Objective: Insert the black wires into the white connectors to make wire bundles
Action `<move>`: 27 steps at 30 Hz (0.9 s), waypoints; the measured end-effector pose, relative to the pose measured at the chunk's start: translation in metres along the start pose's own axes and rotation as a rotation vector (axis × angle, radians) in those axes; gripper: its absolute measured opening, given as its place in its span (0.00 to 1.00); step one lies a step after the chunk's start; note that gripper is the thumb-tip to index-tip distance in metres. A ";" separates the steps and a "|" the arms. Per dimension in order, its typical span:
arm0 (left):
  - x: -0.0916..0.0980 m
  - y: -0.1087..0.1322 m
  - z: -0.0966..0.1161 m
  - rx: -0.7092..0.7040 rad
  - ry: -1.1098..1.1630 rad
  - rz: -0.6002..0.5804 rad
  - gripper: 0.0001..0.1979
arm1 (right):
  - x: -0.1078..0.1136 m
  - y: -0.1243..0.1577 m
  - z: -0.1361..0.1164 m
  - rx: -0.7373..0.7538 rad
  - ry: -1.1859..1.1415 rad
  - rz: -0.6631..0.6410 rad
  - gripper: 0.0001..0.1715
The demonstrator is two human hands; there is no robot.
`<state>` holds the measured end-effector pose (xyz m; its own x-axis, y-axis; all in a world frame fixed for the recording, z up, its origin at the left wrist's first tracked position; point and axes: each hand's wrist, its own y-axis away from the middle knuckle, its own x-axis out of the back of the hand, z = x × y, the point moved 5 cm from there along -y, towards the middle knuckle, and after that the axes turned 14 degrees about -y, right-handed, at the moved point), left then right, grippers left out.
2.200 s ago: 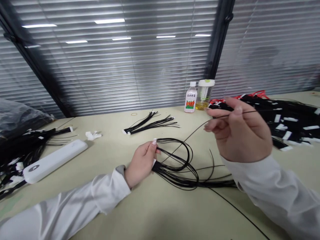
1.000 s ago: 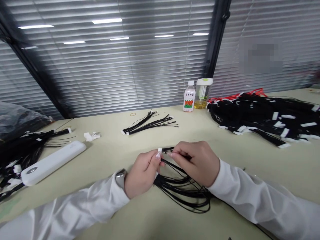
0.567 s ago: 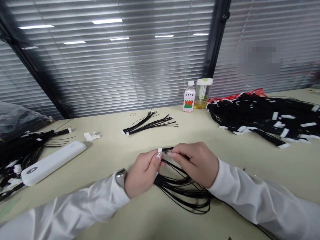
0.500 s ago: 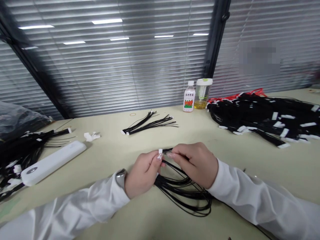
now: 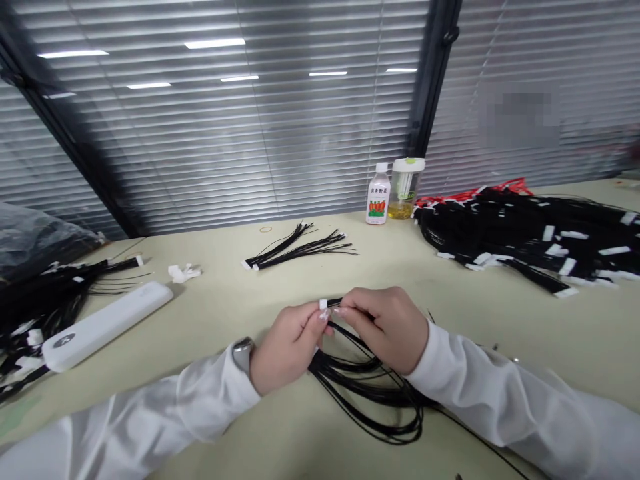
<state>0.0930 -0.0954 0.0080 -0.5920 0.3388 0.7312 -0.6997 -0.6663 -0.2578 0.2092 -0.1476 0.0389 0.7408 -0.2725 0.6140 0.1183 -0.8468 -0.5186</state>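
Observation:
In the middle of the head view, my left hand point(image 5: 287, 347) pinches a small white connector point(image 5: 323, 304) between thumb and fingers. My right hand point(image 5: 387, 327) is closed close beside it, its fingertips pinching a thin black wire at the connector's right side. Black wires run from the connector under my right hand. Below both hands a looped bundle of black wires point(image 5: 370, 393) hangs down and lies on the table, its upper left end reaching my left hand. My fingers hide where the wire meets the connector.
Two short wire bundles point(image 5: 300, 252) lie farther back on the table point(image 5: 225, 293). At left are a white oblong device point(image 5: 107, 327), white scraps point(image 5: 184, 273) and black harnesses point(image 5: 60, 293). A bottle point(image 5: 379, 195), a lidded cup point(image 5: 406, 190) and a large harness pile point(image 5: 520, 230) stand back right.
My right hand has shifted slightly left, nearer the connector. The wire loops below have sagged a little lower. My left hand has barely moved.

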 end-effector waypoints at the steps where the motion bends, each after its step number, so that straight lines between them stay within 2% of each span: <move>1: 0.000 -0.001 -0.001 0.015 0.005 0.007 0.20 | 0.001 -0.001 0.002 -0.006 -0.001 -0.006 0.14; 4: 0.002 -0.004 -0.006 0.083 0.039 0.056 0.20 | 0.006 -0.008 0.012 -0.049 0.017 -0.028 0.11; 7: 0.006 -0.008 -0.016 0.226 0.104 0.132 0.20 | 0.016 -0.013 0.027 -0.127 0.114 -0.039 0.08; 9: 0.009 -0.010 -0.023 0.329 0.160 0.186 0.20 | 0.024 -0.015 0.033 -0.145 0.203 -0.018 0.06; 11: 0.011 -0.011 -0.028 0.388 0.212 0.233 0.19 | 0.029 -0.014 0.032 -0.130 0.303 0.017 0.09; 15: 0.014 -0.012 -0.031 0.410 0.241 0.300 0.20 | 0.028 -0.009 0.017 -0.091 0.407 -0.002 0.10; 21: 0.016 -0.011 -0.033 0.399 0.269 0.344 0.21 | 0.013 -0.002 0.005 -0.034 0.325 -0.161 0.24; 27: 0.016 -0.011 -0.034 0.398 0.247 0.358 0.21 | 0.005 -0.001 0.009 0.003 0.396 -0.194 0.19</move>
<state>0.0780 -0.0600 0.0012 -0.8728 0.1599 0.4612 -0.2638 -0.9495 -0.1700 0.2189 -0.1445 0.0372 0.3940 -0.2631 0.8806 0.2329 -0.8983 -0.3726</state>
